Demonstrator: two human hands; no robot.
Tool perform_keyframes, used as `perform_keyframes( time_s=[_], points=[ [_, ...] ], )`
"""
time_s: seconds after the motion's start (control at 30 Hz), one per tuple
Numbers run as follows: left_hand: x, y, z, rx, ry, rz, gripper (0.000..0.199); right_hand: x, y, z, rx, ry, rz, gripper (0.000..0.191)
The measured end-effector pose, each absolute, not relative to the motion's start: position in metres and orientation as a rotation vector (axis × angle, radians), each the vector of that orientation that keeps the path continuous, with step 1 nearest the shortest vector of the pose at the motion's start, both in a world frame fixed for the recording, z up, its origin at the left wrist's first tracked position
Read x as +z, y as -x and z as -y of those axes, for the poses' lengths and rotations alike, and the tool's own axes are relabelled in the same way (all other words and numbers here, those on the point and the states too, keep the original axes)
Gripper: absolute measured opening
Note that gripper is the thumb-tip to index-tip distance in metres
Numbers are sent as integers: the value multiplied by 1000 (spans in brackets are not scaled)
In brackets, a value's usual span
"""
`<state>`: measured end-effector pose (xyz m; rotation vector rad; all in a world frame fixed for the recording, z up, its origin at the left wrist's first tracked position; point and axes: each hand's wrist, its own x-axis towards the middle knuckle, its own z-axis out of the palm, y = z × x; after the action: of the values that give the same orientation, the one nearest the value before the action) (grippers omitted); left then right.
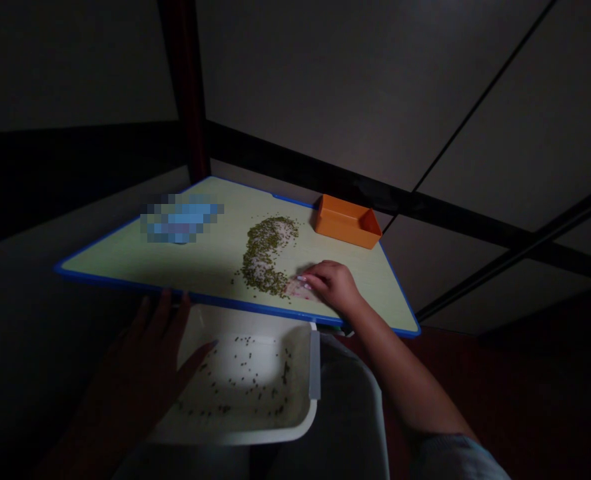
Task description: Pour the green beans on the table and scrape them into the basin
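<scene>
Two hands: left hand (148, 350) loose, fingers spread by white basin (255, 438); right hand (336, 287) curled, contents unclear, beside green grains (259, 253) heaped mid-board (200, 273). Could scatter over blue edge (255, 307) if brushed by wrist.

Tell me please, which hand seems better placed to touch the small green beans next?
Probably the right hand: it is beside the beans on the blue-edged yellow board; the left hand is by the white plastic basin.

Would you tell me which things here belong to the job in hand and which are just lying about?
In use, it seems:
green grains, by the right hand
table
white tub, grains inside

Apparently lying about:
orange box
blurred blue item
</scene>
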<state>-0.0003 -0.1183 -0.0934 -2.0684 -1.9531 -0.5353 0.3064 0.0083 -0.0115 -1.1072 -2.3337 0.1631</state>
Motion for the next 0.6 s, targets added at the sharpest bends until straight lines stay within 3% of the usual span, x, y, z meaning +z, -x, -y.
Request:
perform_keyframes(
  time_s=[0.6],
  points=[
    [-92,0,119,-472,2077,1979,83,-11,-313,-7,411,923,2350,21]
  ],
)
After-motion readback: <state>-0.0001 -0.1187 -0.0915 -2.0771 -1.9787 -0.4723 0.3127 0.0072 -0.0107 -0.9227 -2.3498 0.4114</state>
